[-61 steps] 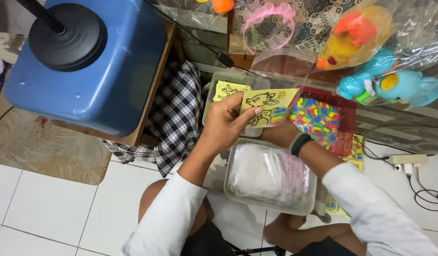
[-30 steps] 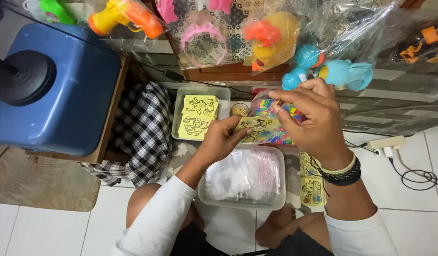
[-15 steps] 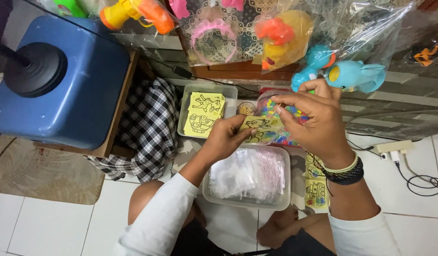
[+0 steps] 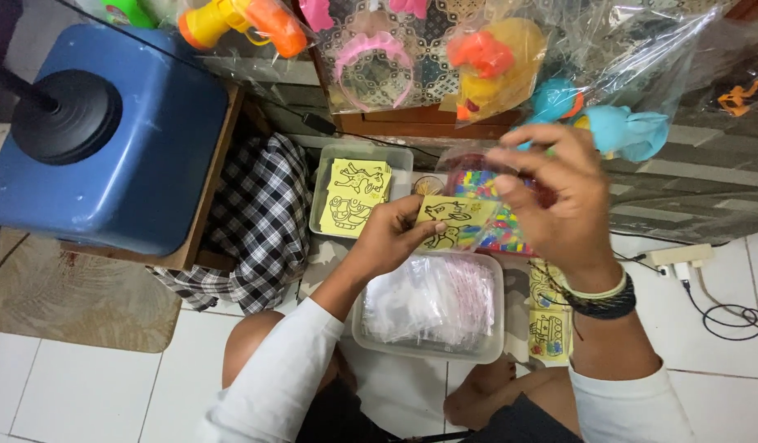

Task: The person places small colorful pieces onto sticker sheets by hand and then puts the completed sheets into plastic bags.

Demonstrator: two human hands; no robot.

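the left hand [image 4: 393,238] pinches a yellow picture card [image 4: 455,220] by its left edge, fingers closed on it, holding it above the floor between a clear tub of more yellow cards [image 4: 358,193] and a tray of small coloured beads [image 4: 494,213]. the right hand [image 4: 559,201] is raised just over the card's right side with its fingers curled together around a thin clear plastic sleeve [image 4: 477,164], though the grip itself is blurred. just below the card sits a clear box of plastic bags [image 4: 432,302], with a blue water jug [image 4: 108,131] well apart to the left.
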